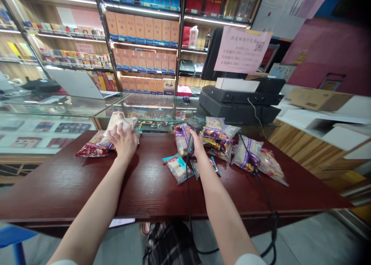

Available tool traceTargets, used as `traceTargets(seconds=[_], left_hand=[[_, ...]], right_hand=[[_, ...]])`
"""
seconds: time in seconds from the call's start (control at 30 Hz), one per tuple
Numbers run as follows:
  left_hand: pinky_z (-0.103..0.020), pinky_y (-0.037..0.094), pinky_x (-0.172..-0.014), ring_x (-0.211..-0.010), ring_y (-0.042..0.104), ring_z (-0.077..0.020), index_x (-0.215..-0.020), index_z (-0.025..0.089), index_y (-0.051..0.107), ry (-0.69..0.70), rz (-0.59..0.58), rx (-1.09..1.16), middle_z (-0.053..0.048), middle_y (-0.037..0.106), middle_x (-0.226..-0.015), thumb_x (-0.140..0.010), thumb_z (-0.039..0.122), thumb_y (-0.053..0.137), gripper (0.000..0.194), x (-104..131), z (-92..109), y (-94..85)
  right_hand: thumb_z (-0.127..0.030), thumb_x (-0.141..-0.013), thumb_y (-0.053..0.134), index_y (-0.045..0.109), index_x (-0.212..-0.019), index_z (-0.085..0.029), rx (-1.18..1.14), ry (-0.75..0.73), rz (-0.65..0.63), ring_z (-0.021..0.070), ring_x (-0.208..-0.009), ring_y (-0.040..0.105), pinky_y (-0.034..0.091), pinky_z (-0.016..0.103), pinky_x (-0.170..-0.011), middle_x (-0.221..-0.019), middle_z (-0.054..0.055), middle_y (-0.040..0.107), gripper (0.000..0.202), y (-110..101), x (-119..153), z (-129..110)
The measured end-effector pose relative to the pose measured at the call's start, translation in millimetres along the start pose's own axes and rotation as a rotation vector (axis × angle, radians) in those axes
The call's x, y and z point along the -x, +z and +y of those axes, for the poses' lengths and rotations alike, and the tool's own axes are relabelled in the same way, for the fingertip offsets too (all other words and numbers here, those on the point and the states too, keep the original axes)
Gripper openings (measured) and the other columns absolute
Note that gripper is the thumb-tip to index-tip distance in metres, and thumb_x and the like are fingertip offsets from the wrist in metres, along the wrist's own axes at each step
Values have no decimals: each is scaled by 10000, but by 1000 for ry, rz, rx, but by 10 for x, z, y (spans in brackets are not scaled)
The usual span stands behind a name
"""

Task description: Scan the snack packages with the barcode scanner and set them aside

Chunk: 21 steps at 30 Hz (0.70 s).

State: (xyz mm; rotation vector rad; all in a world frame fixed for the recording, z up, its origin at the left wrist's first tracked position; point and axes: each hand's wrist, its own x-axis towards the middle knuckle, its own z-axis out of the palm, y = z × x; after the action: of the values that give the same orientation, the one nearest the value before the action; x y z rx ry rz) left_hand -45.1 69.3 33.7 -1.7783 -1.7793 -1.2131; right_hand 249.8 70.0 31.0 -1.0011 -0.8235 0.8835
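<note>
My right hand (197,143) is wrapped round the handle of a black barcode scanner (190,143), its head pointing away from me. Just beyond and beside it lie purple-printed snack bags (180,136), with a small blue-edged snack packet (178,167) nearer to me. At the left, my left hand (123,139) grips a pale snack bag (129,123) from above with bent fingers, and its palm hides part of the bag. Under and beside that hand rests a red and clear snack bag (94,144).
More purple snack bags (247,153) and a red-printed bag (271,164) lie on the dark red table (145,191). Scanner cable (189,203) hangs over the front edge. Behind stand a glass counter (150,101), a black cash drawer (228,108) and shelves of boxes (145,29).
</note>
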Motion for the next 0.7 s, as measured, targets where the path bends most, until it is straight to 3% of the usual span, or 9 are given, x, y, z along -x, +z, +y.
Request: traceTargets(seconds=[0.1,0.2,0.3,0.4,0.6,0.7], left_hand=[[-638,0,-1148,-1461,177,-366,-1366,135,494,128,-54,17,-206,336,-1522,-867,254,497,513,46,76,78],[-595,52,-1175,-1436,268,-349,-1352,97,506,292,-151,59,-225,420,-1460,-878,238,477,495,63,125,154],[-553,201,-1161,-1340,423,-326,-1310,120,547,444,-327,157,-205,519,-1361,-898,233,439,440,70,162,216],[-505,309,-1121,-1273,490,-308,-1301,169,570,533,-550,292,-169,565,-1317,-917,271,429,421,114,217,252],[-419,296,-1142,-1382,403,-303,-1435,253,480,499,-882,575,-127,404,-1518,-876,437,557,594,257,298,274],[-433,304,-1131,-1362,427,-328,-1359,252,566,381,-893,645,-134,411,-1512,-833,476,612,573,276,292,300]], right_hand=[[-396,-753,652,639,-887,-221,-135,99,-55,235,-1035,684,572,367,-877,-992,60,737,221,53,44,-4],[-388,-736,666,637,-854,-221,-139,110,-33,239,-1005,691,581,356,-827,-923,48,739,206,73,60,-31],[-368,-709,679,659,-827,-209,13,95,-12,228,-947,693,573,309,-748,-885,35,740,199,43,45,-73],[-349,-720,674,675,-798,-190,100,199,-75,198,-808,701,550,272,-647,-839,34,739,177,19,29,-62],[-266,-779,642,652,-785,-160,-2,380,-120,151,-717,703,544,229,-590,-798,56,739,107,82,59,54],[-276,-819,609,628,-799,-168,-124,459,-157,143,-700,703,567,249,-596,-825,50,740,111,71,71,23]])
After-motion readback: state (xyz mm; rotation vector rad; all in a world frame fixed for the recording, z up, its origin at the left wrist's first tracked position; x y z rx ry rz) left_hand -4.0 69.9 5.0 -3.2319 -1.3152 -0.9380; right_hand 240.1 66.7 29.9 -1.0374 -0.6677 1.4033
